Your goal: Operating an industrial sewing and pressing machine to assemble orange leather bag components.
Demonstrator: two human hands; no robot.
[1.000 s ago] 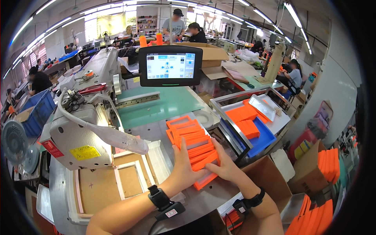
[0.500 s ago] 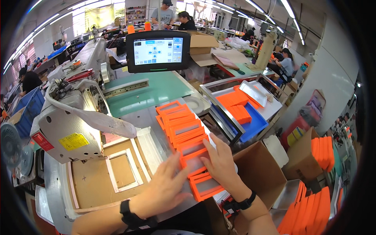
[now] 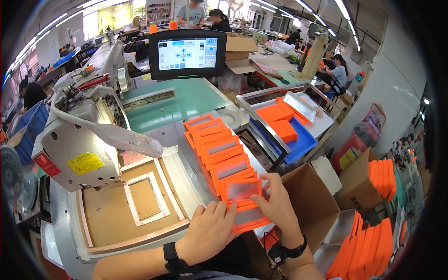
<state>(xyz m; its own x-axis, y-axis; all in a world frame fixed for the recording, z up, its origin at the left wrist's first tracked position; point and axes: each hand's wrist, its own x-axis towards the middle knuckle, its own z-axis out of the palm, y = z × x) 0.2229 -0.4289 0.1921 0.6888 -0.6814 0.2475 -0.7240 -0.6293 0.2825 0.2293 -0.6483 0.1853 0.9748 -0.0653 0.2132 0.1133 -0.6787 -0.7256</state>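
Note:
A long overlapping row of orange pouches [image 3: 226, 149] with clear window panels lies on the metal work plate, running toward me. At its near end my left hand [image 3: 212, 228] is closed at the left edge of the nearest orange pouch [image 3: 249, 218]. My right hand [image 3: 279, 203] grips the right edges at the same end, its thumb lying over the nearest pouches and its index finger bent by the one above. The undersides of the pouches and some fingertips are hidden.
To the left stands a sewing machine head [image 3: 77, 149] over a brown template board [image 3: 109, 217]. Behind is a control screen [image 3: 188, 53]. At right are a blue tray [image 3: 305, 144], an open cardboard box [image 3: 310, 200] and stacked orange pieces [image 3: 366, 249]. Other people work farther back.
Both hands have closed in on the near end of the row. The nearest pouches have shifted and now sit between my hands; my left hand moved nearer me.

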